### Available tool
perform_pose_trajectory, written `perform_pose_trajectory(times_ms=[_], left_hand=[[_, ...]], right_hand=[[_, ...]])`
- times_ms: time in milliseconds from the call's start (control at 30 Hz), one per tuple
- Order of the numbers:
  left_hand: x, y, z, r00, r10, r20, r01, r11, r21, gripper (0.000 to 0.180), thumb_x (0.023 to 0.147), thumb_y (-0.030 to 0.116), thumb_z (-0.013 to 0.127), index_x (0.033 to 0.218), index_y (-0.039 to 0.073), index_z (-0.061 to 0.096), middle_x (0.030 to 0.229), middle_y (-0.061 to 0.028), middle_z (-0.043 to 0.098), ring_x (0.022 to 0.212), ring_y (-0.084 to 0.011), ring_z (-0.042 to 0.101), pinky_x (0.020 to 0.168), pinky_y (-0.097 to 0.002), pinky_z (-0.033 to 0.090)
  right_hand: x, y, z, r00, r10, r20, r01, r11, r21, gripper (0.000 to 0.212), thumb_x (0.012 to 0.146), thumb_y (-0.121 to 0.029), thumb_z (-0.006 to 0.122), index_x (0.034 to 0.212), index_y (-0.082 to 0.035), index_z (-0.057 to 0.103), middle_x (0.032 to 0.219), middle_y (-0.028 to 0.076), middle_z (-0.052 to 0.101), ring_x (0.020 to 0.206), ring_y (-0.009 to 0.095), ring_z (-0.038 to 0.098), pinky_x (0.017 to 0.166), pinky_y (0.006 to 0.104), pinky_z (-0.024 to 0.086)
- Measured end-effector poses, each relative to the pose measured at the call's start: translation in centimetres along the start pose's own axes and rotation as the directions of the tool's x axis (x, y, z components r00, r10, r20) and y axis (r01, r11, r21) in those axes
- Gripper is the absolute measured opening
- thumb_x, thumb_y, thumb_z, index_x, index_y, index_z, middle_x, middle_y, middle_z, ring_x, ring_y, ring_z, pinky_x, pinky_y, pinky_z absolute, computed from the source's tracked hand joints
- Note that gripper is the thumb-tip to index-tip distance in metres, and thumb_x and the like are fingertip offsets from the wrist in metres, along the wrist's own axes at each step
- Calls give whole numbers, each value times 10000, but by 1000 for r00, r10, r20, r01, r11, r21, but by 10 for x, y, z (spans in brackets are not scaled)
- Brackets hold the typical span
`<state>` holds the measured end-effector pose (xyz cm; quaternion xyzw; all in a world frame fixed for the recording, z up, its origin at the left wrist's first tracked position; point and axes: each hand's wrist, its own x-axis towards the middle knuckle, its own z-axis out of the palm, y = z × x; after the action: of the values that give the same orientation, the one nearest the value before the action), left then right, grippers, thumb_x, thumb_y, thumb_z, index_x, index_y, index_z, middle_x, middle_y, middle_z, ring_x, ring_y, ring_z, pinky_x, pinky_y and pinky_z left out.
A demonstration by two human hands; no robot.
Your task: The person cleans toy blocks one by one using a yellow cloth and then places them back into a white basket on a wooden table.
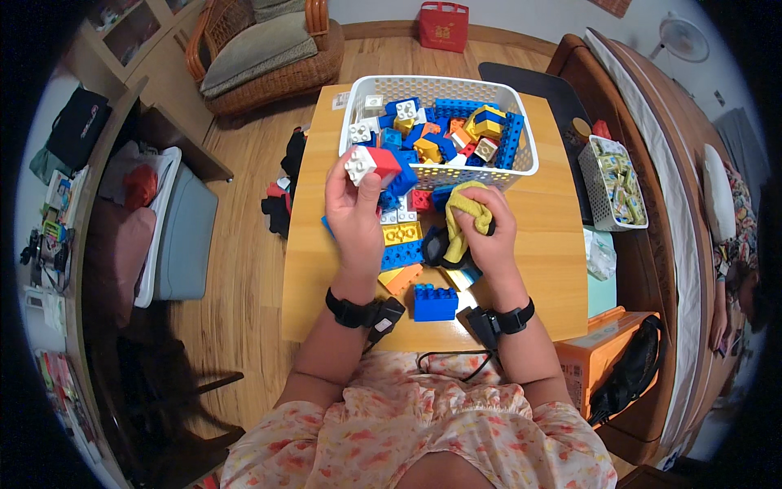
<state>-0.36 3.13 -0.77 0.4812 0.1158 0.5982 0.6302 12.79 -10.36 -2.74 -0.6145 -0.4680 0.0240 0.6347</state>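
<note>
Raised over the near left corner of a white perforated basket [356,103], my left hand [353,220] is closed on a red and white toy building block [383,165]. A yellow cloth [461,224] with a dark edge is bunched in my right hand [494,232], apart from that block. Under and between my hands lie loose blocks, among them a yellow block [401,234], a blue studded block [401,256] and an orange block [402,279]. A separate blue block [435,304] rests nearest me. Many mixed-colour blocks fill the basket.
Everything stands on a wooden table [316,269]. To its right are a smaller white basket of wrapped packets [596,204] and an orange crate [599,350]. Left of it are a grey-blue bin [186,236] and a wicker armchair [269,85]. Dark bands with cables circle both my wrists.
</note>
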Motion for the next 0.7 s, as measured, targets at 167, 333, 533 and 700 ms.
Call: perform_pose_trajectory(times_ms=[167,333,533,700], left_hand=[[5,-2,-3,999,21,-37,-19,998,62,440,964,70,626,1351,-63,464,1239,-123,595,1108,-170,596,990,-317,487],[6,-10,-1,993,-117,31,113,989,99,499,944,-7,605,1404,-70,423,1241,-126,595,1012,-125,588,917,-261,488],[-9,-14,-5,956,-226,188,105,861,498,304,877,27,704,1176,7,657,1038,-84,682,922,-106,597,799,-229,494],[-15,-19,5,866,-200,458,-287,551,783,434,754,160,786,1167,76,681,1088,-117,689,1048,-284,618,925,-394,490]], right_hand=[[-1,-1,0,1000,10,12,-10,1000,-4,241,778,-6,733,1008,-31,666,946,104,634,880,237,621,790,322,490],[-1,-1,0,1000,21,15,-21,1000,-9,228,786,-13,725,1005,-29,667,946,104,636,878,237,621,790,326,490],[0,3,-3,998,29,-58,-27,999,45,205,801,-16,719,999,-23,664,943,99,635,875,224,617,783,314,485],[1,2,-4,994,4,-105,1,999,47,196,816,-15,720,1001,-14,658,942,92,625,867,206,608,777,302,479]])
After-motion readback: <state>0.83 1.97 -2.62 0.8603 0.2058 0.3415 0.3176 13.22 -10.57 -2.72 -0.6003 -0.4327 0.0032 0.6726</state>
